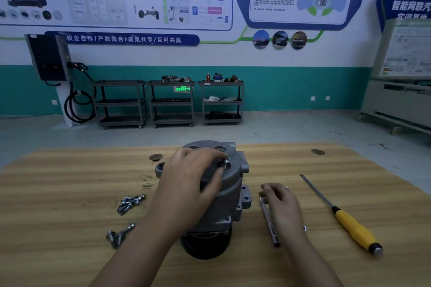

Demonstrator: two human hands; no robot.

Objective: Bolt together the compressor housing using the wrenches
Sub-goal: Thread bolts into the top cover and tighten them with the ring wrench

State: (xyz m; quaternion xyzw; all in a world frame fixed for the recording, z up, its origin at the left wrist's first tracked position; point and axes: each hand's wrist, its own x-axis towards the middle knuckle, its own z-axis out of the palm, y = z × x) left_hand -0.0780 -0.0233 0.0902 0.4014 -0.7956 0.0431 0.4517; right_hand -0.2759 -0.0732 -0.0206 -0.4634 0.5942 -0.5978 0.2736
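Observation:
A grey metal compressor housing [229, 184] stands upright on the wooden table [70, 177], on its black pulley end. My left hand [189, 175] lies over its top face, with thumb and finger pinching a bolt [225, 160] at a hole near the right rim. My right hand [278, 202] hovers just right of the housing, fingers curled over the head of a wrench [269, 223] that lies on the table. Whether they grip the wrench is unclear.
A cluster of loose bolts [130, 201] lies left of the housing, with a few more bolts [119, 235] nearer me. A yellow-handled screwdriver [349, 221] lies at the right. Beyond the table are a grey floor and three black carts [171, 102].

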